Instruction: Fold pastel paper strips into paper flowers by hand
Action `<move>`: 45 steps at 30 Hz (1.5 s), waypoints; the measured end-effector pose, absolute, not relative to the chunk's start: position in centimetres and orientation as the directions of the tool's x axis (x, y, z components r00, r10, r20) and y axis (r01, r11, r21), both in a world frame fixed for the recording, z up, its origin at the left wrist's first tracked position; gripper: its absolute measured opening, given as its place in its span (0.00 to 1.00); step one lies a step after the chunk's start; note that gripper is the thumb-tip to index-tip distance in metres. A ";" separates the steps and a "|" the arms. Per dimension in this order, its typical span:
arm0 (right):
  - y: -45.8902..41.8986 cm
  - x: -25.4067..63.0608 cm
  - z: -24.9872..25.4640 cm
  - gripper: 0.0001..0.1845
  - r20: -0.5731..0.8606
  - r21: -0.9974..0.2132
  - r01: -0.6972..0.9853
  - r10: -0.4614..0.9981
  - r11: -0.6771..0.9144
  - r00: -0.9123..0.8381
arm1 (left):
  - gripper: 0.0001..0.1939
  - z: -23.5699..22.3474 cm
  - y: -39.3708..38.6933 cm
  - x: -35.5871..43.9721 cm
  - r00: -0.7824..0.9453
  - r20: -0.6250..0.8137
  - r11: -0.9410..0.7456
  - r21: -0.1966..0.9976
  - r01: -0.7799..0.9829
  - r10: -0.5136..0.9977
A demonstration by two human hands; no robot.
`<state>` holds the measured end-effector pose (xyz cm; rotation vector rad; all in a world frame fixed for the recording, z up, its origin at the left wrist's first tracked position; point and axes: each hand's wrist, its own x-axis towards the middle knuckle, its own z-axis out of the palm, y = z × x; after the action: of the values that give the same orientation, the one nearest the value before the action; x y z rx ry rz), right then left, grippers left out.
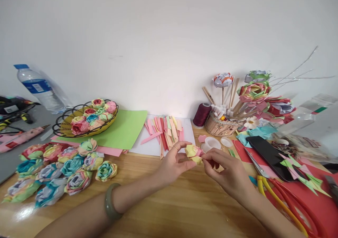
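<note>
Between my two hands, above the middle of the wooden table, is a small yellow and pink paper flower (193, 151). My left hand (176, 163) holds it from the left, thumb below and fingers above. From the other side my right hand (225, 166) pinches its pink right end with thumb and fingertips. Part of the flower is hidden behind the fingers. Just behind the hands lies a bunch of folded paper strips (166, 130) in pink, red, cream and green, on a white sheet (188, 125).
Several paper flowers (72, 166) lie at left, near a yellow basket (66, 127) of more flowers. A bottle (39, 88) stands behind. At right are a thread spool (202, 114), a wooden pot (221, 125), tape rolls (212, 143), a phone (269, 157) and scissors (282, 199).
</note>
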<state>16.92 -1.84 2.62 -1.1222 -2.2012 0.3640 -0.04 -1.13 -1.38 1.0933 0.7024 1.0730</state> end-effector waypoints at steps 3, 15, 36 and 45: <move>-2.1 16.6 2.3 0.07 0.479 -0.470 0.629 0.777 0.619 -0.407 | 0.24 -1.4 -1.1 0.0 0.342 0.052 0.076 0.934 -0.350 0.938; -1.2 17.2 3.4 0.10 0.180 -0.793 0.488 0.905 0.365 -0.385 | 0.24 -1.6 -1.1 -0.1 0.385 0.091 0.048 0.941 -0.336 0.918; -1.1 17.4 3.8 0.09 0.167 -0.775 0.499 0.888 0.387 -0.429 | 0.25 -1.7 -1.1 0.0 0.363 0.111 0.012 0.948 -0.319 0.925; -1.2 17.3 3.9 0.07 0.101 -0.805 0.506 0.911 0.311 -0.399 | 0.26 -1.5 -1.2 0.0 0.393 0.067 0.066 0.946 -0.316 0.917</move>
<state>17.31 -1.21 3.88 -1.2505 -2.0250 0.9480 -0.05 -1.18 -1.51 1.1347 0.6747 1.0445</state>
